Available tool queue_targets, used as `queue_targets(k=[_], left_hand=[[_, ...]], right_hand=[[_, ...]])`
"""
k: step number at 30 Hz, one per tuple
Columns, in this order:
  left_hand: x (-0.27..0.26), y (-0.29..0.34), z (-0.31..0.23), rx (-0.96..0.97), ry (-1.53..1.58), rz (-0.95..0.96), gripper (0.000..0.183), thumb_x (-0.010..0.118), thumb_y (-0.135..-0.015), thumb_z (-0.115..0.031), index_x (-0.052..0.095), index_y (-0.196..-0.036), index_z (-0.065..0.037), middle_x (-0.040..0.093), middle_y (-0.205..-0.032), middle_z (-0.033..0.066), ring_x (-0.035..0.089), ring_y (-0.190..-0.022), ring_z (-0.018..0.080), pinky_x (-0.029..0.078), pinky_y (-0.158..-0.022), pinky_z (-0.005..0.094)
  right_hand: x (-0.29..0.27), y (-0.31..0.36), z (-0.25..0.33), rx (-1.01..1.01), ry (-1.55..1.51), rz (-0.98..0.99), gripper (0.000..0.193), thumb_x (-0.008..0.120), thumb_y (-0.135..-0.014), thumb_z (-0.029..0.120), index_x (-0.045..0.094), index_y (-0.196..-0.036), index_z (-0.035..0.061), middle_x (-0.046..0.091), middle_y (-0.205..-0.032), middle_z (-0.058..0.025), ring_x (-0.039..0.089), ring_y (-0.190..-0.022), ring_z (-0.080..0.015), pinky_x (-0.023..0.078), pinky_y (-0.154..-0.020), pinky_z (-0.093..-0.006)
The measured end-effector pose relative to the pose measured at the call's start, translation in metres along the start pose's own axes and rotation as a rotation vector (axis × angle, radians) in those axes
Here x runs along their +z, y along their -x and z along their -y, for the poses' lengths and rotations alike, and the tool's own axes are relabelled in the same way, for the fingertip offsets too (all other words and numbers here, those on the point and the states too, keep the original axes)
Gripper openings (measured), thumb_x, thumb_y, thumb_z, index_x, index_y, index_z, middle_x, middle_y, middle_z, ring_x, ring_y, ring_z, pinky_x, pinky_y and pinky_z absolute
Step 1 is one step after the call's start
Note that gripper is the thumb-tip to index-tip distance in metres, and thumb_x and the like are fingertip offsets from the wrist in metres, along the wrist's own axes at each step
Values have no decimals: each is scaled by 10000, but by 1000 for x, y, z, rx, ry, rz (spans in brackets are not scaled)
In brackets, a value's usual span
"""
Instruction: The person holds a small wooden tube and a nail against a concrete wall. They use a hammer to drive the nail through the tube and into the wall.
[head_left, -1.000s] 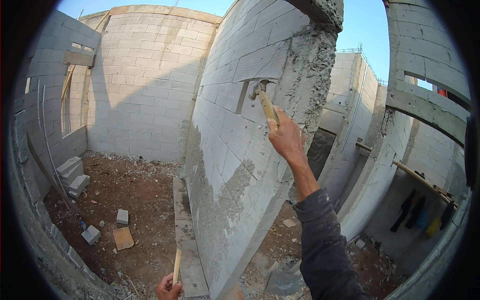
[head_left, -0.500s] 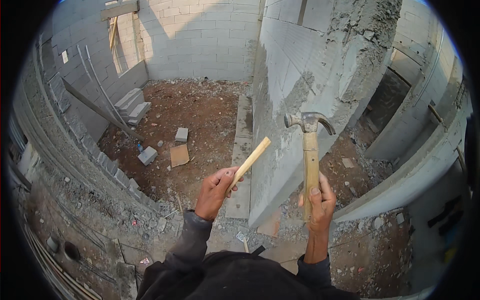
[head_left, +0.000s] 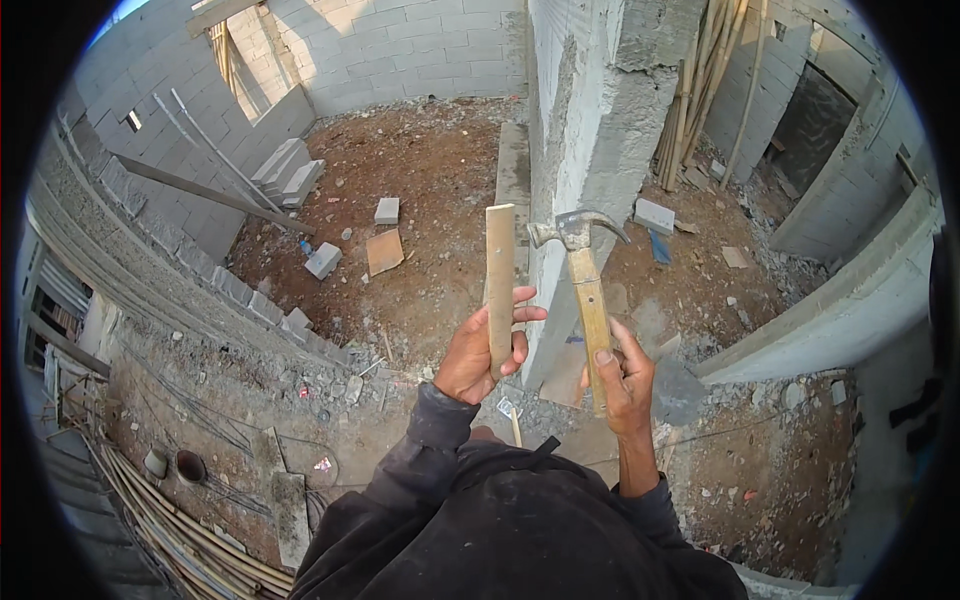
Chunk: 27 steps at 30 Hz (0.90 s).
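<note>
My left hand (head_left: 478,355) holds a short flat strip of pale wood (head_left: 500,280) upright, with the thumb side around its lower part and some fingers spread to the right. Its upper end stands close to the striking face of a claw hammer (head_left: 585,290). My right hand (head_left: 622,390) is closed round the lower part of the hammer's wooden handle. The metal head points up, its claw curving to the right. Behind the two tools rises the end of a grey plastered block wall (head_left: 610,140).
Left of the wall, an earth floor carries a loose block (head_left: 387,210), a brown flat piece (head_left: 384,252) and stacked blocks (head_left: 287,172). Bamboo poles (head_left: 705,90) lean at the back right. More long poles (head_left: 185,535) lie at the lower left, near two small pots (head_left: 190,466).
The wooden strip has turned from slanting to upright and moved right. The hammer has shifted slightly left and tilted, bringing the two closer. The view has swung, showing bamboo poles at right.
</note>
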<state>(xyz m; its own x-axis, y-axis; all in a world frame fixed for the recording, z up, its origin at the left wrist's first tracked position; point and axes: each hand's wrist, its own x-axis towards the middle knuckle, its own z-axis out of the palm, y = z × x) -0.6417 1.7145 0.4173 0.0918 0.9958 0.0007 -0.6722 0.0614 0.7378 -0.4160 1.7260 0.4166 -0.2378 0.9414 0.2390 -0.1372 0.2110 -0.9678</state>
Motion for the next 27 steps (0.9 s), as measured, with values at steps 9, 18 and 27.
queue_targets(k=[9,18,27], left_hand=[[11,7,-4,117,-299,-30,471,675,-1038,-330,577,-1347,11,688,-1055,76,587,-650,56,440,-497,195],[32,-29,9,216,-228,-245,504,818,-931,-229,630,-1331,14,702,-1007,33,608,-710,53,468,-561,183],[-7,-14,11,185,-235,-303,295,821,-837,-33,636,-1067,-43,669,-914,20,627,-775,95,484,-659,233]], right_hand=[[-11,-4,-16,48,28,58,556,577,-1050,237,477,-1496,-78,692,-917,-79,630,-672,-100,498,-575,-259],[19,-7,-29,56,-67,155,529,536,-1073,269,485,-1477,-68,682,-927,-93,642,-697,-116,511,-616,-272],[27,6,-78,892,-1068,190,770,393,-1062,668,627,-1311,-22,713,-993,-128,670,-853,-212,522,-766,-347]])
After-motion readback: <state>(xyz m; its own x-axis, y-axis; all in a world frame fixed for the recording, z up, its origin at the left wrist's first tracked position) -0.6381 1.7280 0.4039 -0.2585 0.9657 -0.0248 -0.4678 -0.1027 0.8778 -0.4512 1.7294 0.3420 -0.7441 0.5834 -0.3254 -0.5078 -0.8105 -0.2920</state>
